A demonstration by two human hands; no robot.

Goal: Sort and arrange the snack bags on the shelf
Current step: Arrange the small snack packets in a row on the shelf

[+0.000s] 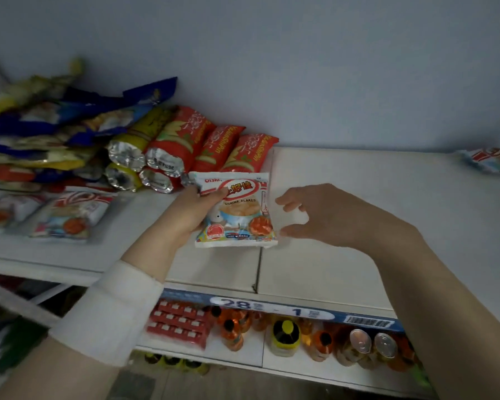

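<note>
My left hand (189,213) grips a white shrimp-flakes snack bag (238,213) by its left edge, holding it just above the white shelf (344,226). Just right of the bag, my right hand (315,216) hovers with fingers loosely spread and thumb near the bag's lower right corner, holding nothing. Two more white shrimp bags (67,217) lie flat at the shelf's left front. Red snack bags (214,148) and yellow ones (133,142) stand in rows behind the held bag. A heap of blue and yellow bags (55,122) is piled at the far left.
Another white bag (491,163) lies at the shelf's far right edge. The back wall rises right behind the bags. Below the shelf's price strip (272,308) the lower shelf holds red boxes (179,321), orange bottles (234,327) and cans (373,342).
</note>
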